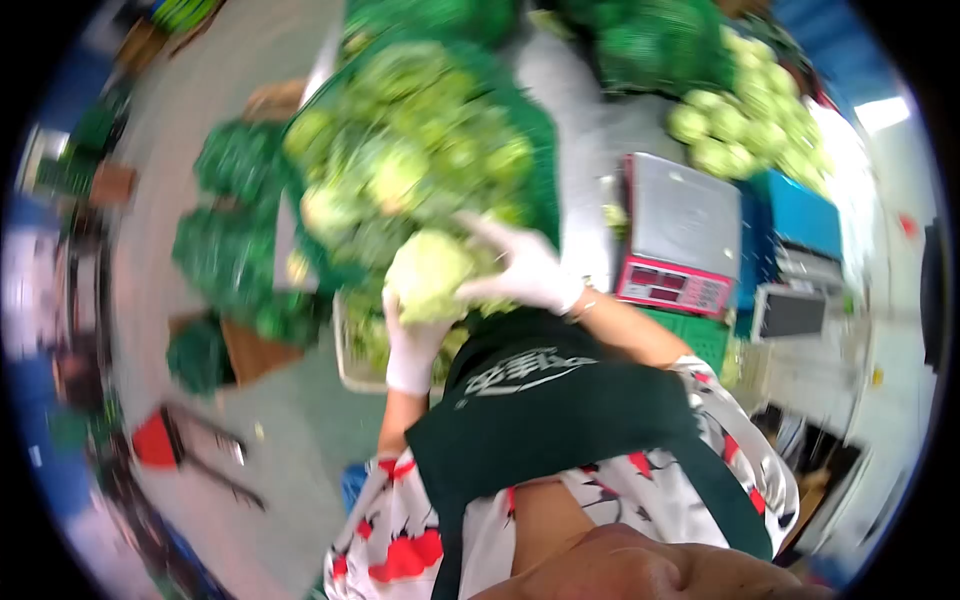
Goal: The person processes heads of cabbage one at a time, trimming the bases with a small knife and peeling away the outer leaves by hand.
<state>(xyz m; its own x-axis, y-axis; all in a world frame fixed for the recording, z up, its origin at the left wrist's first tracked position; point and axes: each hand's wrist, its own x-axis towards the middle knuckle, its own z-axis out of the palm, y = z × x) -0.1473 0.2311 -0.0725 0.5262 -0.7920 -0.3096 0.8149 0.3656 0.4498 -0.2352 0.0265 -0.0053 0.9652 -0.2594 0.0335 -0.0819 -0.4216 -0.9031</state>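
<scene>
A pale green cabbage point(428, 275) is held up in front of my dark apron, above the near edge of a heap of leafy cabbages point(410, 150) in an opened green net bag point(540, 150). My left hand point(412, 350), in a white glove, supports the cabbage from below and the left. My right hand point(530, 265), also gloved in white, is at its right side, thumb and fingers curved around that side. Motion blurs the right fingertips. Below the hands, a white bin point(355, 370) with loose green leaves is partly hidden by my arms and apron.
A scale point(685, 220) with a red front stands on the table at right, beside a blue box point(800, 215). Trimmed cabbages point(745, 115) are piled behind it. Full green net bags point(235, 250) lie on the floor at left, near a red-and-black object point(160, 440).
</scene>
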